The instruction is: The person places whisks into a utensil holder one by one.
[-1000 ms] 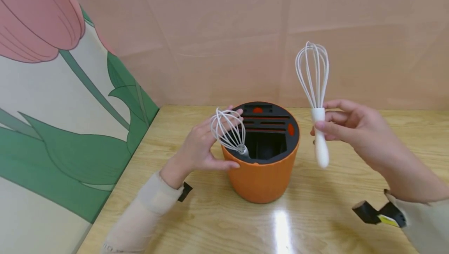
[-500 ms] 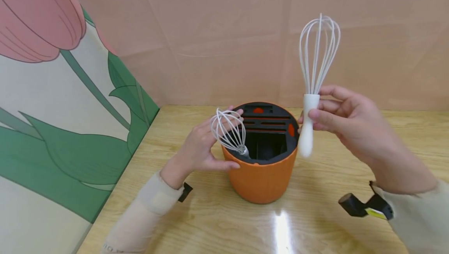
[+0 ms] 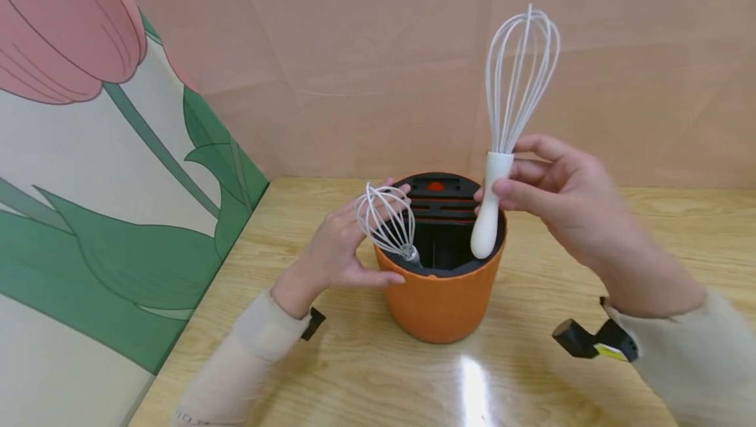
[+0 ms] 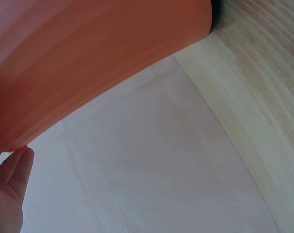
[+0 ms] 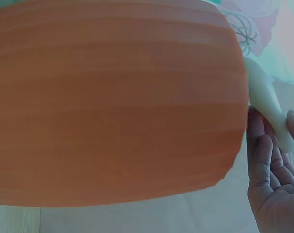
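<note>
My right hand [image 3: 569, 207] pinches the white handle of a whisk [image 3: 493, 204] between thumb and fingers. The whisk is tilted, its wire loops up and the handle's lower end over the right part of the orange utensil holder [image 3: 443, 309]. In the right wrist view the pale handle [image 5: 266, 92] shows beside the holder's edge. At the holder's left rim rests my left hand [image 3: 339, 250], its fingers extended along the side and thumb at the front. A second, smaller whisk [image 3: 386, 220] stands in the holder, leaning left before those fingers; its handle is mostly hidden inside.
The holder's black top insert [image 3: 445, 207] has slots at the back and a larger opening in front. It stands on a light wooden table [image 3: 366, 374]. A pinkish backdrop [image 3: 366, 66] rises behind, with a tulip-printed panel [image 3: 118, 250] at the left.
My right hand has raised the larger whisk and brought it left, from beside the holder to above its right part. My left hand and the smaller whisk have stayed in place.
</note>
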The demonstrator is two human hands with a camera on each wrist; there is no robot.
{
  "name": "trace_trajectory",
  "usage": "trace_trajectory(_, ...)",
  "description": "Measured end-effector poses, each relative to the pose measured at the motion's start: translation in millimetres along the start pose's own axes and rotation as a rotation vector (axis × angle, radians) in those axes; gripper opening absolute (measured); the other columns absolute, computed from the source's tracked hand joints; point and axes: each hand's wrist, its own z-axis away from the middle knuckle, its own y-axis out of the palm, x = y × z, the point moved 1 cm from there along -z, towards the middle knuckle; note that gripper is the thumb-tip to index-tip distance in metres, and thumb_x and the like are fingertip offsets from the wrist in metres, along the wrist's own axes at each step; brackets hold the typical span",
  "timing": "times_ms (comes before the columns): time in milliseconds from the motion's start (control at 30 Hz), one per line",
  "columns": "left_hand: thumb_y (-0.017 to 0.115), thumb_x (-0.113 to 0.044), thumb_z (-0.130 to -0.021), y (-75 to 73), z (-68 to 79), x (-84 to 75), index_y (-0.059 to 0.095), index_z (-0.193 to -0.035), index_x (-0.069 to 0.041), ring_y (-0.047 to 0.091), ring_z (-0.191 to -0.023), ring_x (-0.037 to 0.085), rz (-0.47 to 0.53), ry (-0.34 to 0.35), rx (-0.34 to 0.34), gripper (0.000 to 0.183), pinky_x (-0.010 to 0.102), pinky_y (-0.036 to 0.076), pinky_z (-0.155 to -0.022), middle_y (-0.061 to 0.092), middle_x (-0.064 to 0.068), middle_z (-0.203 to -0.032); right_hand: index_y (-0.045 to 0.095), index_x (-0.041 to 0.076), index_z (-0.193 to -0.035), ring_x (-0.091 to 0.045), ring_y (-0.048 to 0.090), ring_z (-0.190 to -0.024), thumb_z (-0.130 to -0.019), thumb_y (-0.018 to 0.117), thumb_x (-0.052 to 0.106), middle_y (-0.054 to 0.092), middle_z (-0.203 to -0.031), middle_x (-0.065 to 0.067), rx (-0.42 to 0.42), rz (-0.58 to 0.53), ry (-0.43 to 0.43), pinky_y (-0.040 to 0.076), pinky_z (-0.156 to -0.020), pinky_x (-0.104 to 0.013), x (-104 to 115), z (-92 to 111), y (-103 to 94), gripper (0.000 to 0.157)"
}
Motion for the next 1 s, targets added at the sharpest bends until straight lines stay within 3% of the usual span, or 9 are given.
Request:
trace_trajectory(200,0.055,-0.071,-0.087,0.1,0.0,-0.1,0.054,-0.137,-0.002,0.046,-0.14,0.035,-0.002,0.003,-0.005,0.085,0.041,0.036,-0.12,0.055,0.017,-0.146,0.057,-0.001,-0.122,-0.02,0.075,-0.09,-0.091,0.059,-0.015,0.077,-0.099,-0.009,0.073,0.119,-0.039,0.059,-0.083,-0.024,0.7,0.1,8.7,0.034)
trace_trajectory(467,0.056,-0.07,-0.087,0.0,-0.4,-1.3,0.054,-0.138,-0.002,0.045,-0.142,0.033,0.005,0.003,-0.009,0.085,0.041,0.036,-0.119,0.055,0.017,-0.145,0.06,-0.002,-0.123,-0.019,0.072,-0.089,-0.084,0.064,-0.02,0.076,-0.097,-0.01,0.173,0.2,-0.135,0.06,-0.077,-0.024,-2.9,2.0,17.5,0.043)
trace_trajectory(833,0.056,-0.071,-0.087,-1.1,0.1,-1.1,0.054,-0.138,-0.002,0.043,-0.143,0.031,0.003,-0.005,-0.008,0.086,0.041,0.036,-0.12,0.055,0.016,-0.146,0.062,-0.004,-0.115,-0.013,0.073,-0.09,-0.082,0.069,-0.016,0.076,-0.099,-0.005,0.266,0.329,-0.156,0.06,-0.076,-0.023,-6.7,2.9,19.0,0.036)
trace_trajectory(1000,0.058,-0.07,-0.086,-1.5,-0.4,-1.5,0.053,-0.139,-0.002,0.043,-0.143,0.031,0.001,-0.001,-0.007,0.086,0.041,0.036,-0.12,0.054,0.015,-0.146,0.063,-0.003,-0.114,-0.008,0.072,-0.086,-0.08,0.075,-0.011,0.076,-0.097,0.003,0.293,0.498,-0.199,0.057,-0.07,-0.019,-6.3,5.3,20.3,0.037)
